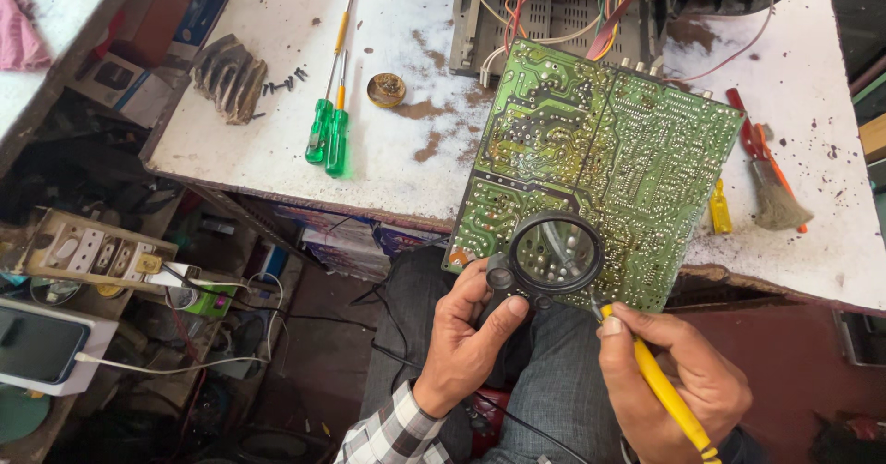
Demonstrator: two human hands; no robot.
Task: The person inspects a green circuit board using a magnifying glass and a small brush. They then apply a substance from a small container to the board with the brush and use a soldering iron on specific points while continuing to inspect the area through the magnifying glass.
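Note:
A large green circuit board (609,150) lies solder side up, tilted over the front edge of the white workbench (277,141). My left hand (466,335) grips a black-framed magnifying glass (554,253) over the board's lower edge. My right hand (678,381) holds a yellow-handled soldering iron (660,381) like a pen, its tip reaching the board just under the lens. Coloured wires (591,12) run from the board's top edge into a grey chassis behind it.
Two green-handled screwdrivers (329,122), a small round tin (386,89), loose screws (284,83) and a finned metal part (229,76) lie left on the bench. A brush (773,192) and a red tool lie right. A power strip (88,252) and a phone (41,344) sit lower left.

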